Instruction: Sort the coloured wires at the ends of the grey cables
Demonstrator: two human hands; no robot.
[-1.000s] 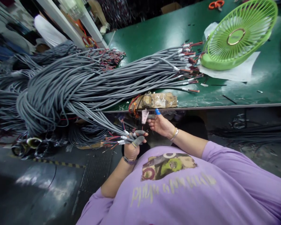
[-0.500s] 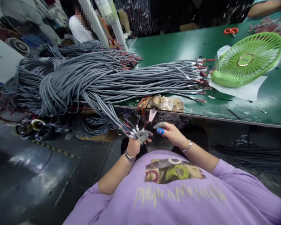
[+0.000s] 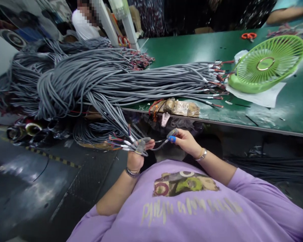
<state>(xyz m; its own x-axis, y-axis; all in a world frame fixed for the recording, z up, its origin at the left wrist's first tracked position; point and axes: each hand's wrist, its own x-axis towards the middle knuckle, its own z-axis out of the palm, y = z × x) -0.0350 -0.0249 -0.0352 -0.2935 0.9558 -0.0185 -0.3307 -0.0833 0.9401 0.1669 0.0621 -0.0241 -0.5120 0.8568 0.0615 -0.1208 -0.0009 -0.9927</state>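
A big bundle of grey cables (image 3: 96,84) lies over the left end of the green table (image 3: 181,50) and hangs off its front edge. My left hand (image 3: 136,156), with grey finger cots, is closed on several cable ends with coloured wires below the table edge. My right hand (image 3: 185,141), wearing a blue finger cot, pinches the end of one grey cable (image 3: 161,145) that runs across from my left hand. Both hands are in front of my purple shirt.
A green fan (image 3: 267,64) lies on white paper at the table's right. A brown taped block (image 3: 179,107) sits at the front edge. Orange scissors (image 3: 248,35) lie at the back. Another person sits far left behind a white post; someone's arm shows top right.
My right hand has drawn one cable end away from my left hand, to the right. My left hand dropped slightly with the cable ends. The view shifted a little.
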